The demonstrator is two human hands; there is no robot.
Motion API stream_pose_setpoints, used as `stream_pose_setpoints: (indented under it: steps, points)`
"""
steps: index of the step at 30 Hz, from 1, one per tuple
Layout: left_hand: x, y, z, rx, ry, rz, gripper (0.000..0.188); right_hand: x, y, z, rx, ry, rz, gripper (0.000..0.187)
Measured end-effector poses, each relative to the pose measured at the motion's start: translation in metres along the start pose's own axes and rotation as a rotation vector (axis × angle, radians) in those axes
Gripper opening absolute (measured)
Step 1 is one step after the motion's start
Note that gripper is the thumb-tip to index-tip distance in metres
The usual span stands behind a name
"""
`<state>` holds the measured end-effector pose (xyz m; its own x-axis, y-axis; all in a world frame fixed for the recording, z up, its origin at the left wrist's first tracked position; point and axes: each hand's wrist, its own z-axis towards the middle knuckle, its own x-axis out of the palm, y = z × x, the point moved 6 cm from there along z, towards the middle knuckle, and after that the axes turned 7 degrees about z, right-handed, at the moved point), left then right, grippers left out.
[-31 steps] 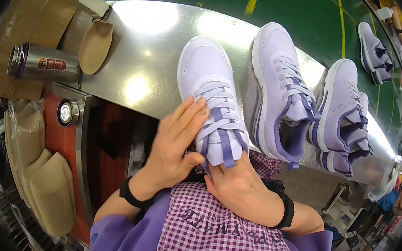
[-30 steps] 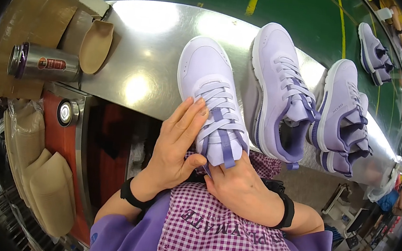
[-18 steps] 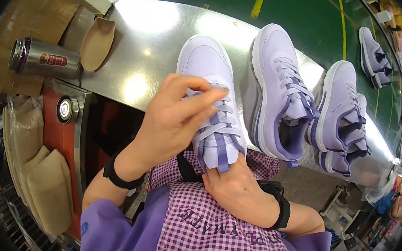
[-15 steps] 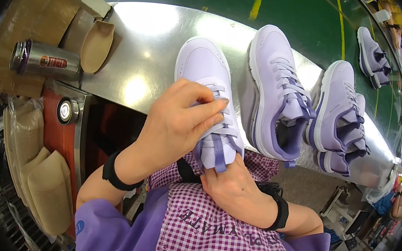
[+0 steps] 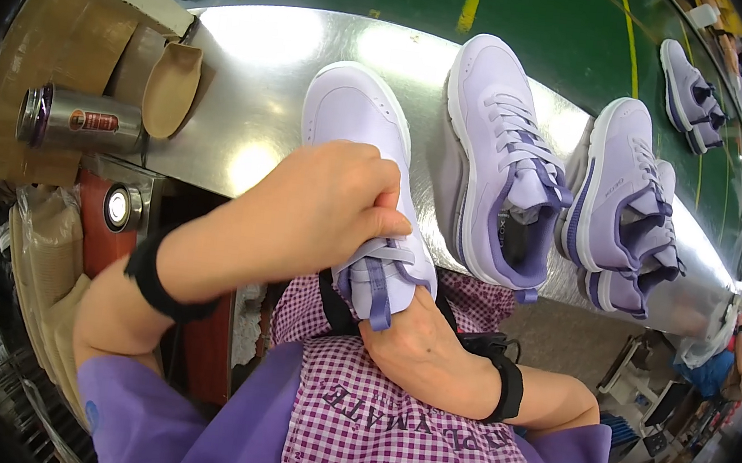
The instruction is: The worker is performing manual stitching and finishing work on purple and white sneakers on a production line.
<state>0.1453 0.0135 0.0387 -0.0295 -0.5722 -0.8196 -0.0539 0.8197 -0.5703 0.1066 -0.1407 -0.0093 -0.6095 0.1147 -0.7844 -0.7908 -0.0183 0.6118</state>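
A lilac sneaker (image 5: 357, 104) with a white sole edge stands in front of me, its toe pointing away over the metal table. My left hand (image 5: 329, 200) is closed above its laces, thumb and forefinger pinched together; what lies between them is hidden. Below that hand, flat laces (image 5: 384, 253) cross the tongue, and a purple pull loop (image 5: 379, 305) hangs toward me. At the heel end, my right hand (image 5: 418, 340) grips the sneaker, with its fingers partly inside the opening and out of sight.
To the right stand a second lilac sneaker (image 5: 494, 95) and an overlapping pair (image 5: 618, 158). More shoes sit on the green belt (image 5: 556, 16) beyond. At left are a steel flask (image 5: 84, 120), a tan shoe-shaped insert (image 5: 172, 89) and more tan inserts (image 5: 49, 243) in plastic.
My left hand has turned over the laces, covering more of them, and its wrist and forearm have swung out to the left. The right hand stays at the heel.
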Motion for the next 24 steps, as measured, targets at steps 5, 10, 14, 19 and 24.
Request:
stream_pose_setpoints:
  steps: [5, 10, 14, 19, 24]
  points:
    - [0.011, 0.029, 0.002, -0.284, 0.376, -0.45, 0.022, -0.009, -0.005, 0.01, -0.012, -0.12, 0.117, 0.028]
    - [0.016, 0.035, -0.002, -0.215, 0.363, -0.605, 0.022, -0.001, -0.002, 0.005, -0.033, 0.024, 0.0, 0.036]
    - [0.015, 0.037, -0.001, -0.252, 0.368, -0.566, 0.02, -0.002, -0.007, 0.006, -0.022, -0.075, 0.115, 0.039]
    - [0.005, 0.046, -0.005, -0.228, -0.326, -0.239, 0.014, -0.022, -0.013, 0.014, 0.078, 0.005, 0.143, 0.04]
    - [0.031, 0.049, -0.04, -0.274, -0.605, -0.226, 0.026, -0.045, -0.012, 0.007, 0.103, 0.0, 0.069, 0.046]
